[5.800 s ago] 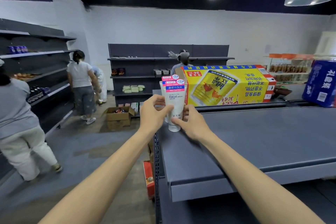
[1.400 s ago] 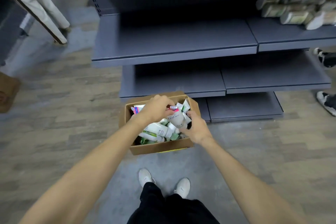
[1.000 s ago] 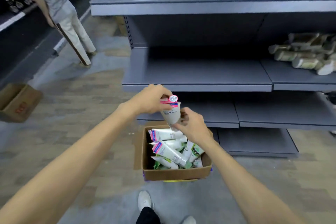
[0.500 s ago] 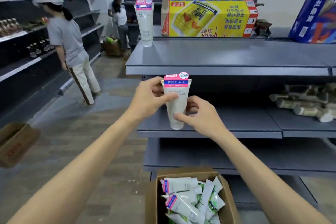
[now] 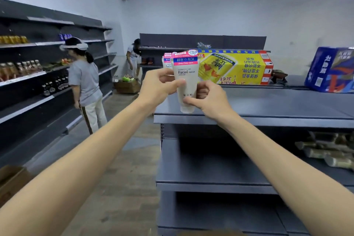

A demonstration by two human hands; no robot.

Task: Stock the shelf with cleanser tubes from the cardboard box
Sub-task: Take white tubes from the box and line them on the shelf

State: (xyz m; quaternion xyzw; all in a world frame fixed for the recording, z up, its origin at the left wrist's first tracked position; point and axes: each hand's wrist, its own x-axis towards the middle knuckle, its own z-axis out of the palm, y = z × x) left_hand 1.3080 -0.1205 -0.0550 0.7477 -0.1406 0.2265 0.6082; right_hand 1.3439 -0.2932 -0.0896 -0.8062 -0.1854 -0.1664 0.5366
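Above grey top shelf [image 5: 268,105], left hand [image 5: 159,86] and right hand [image 5: 208,99] pinch upright cleanser tube [image 5: 186,84].

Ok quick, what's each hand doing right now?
Left hand: holds the tube near its top.
Right hand: pinches the same tube lower down.

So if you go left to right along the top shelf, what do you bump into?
The cleanser tube gripped by the left hand and right hand → yellow carton → blue pack.
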